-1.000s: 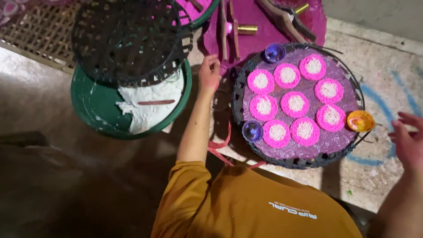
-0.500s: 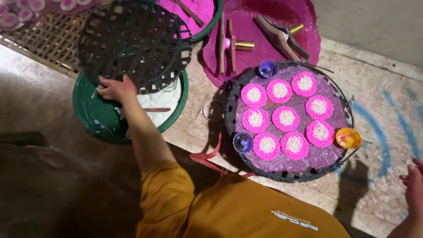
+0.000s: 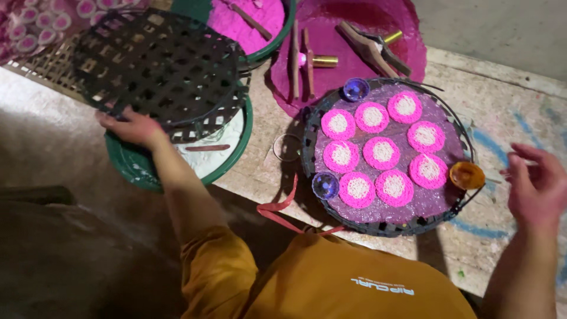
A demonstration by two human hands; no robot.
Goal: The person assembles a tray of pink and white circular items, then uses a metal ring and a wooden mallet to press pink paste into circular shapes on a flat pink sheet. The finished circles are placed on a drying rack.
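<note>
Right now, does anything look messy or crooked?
Yes. The black woven tray under the left hand sits off-centre on the green basin, overhanging its rim. Pink powder stains the floor above the round tray.

dim, warm light; deep shadow lower left, slight blur.

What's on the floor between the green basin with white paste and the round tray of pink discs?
In the head view, a small clear glass ring lies on bare concrete between the green basin and the round tray.
</note>
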